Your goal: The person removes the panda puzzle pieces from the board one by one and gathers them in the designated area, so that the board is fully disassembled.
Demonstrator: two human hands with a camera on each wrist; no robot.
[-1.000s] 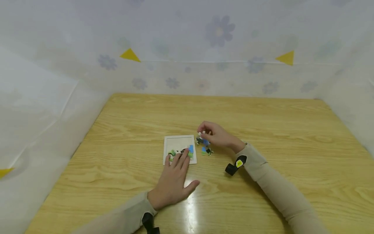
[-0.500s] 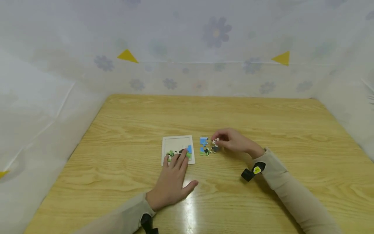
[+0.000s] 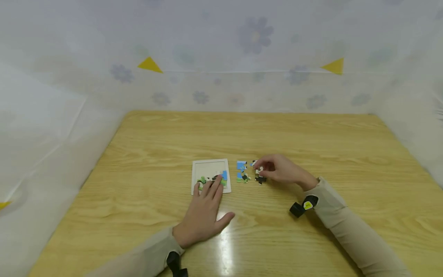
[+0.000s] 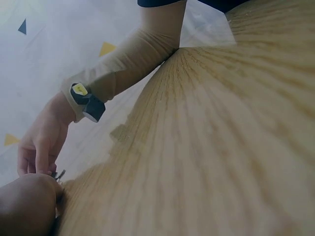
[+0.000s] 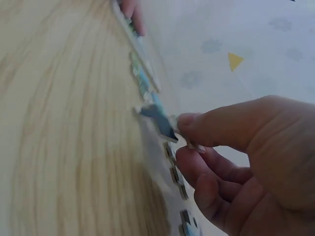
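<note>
A white puzzle tray (image 3: 209, 167) lies on the wooden table (image 3: 311, 138), with a few green, blue and black pieces fitted along its near edge. My left hand (image 3: 207, 188) lies flat, its straight fingers pressing on those fitted pieces. Just right of the tray lie loose puzzle pieces (image 3: 242, 171). My right hand (image 3: 257, 169) hovers low over the rightmost of them and pinches a puzzle piece (image 5: 158, 118) between thumb and forefinger, one edge lifted off the table. The left wrist view shows the right hand (image 4: 38, 147) from the side, fingers pointing down.
Flower-printed white sheets (image 3: 242, 46) wall the table in at the back and both sides. Black wrist bands (image 3: 302, 206) sit on both beige sleeves. Bare wood stretches behind and to the right of the hands.
My right hand moved right, away from the tray, leaving blue pieces lying beside the tray. It now pinches a piece farther right. The left hand stayed on the tray.
</note>
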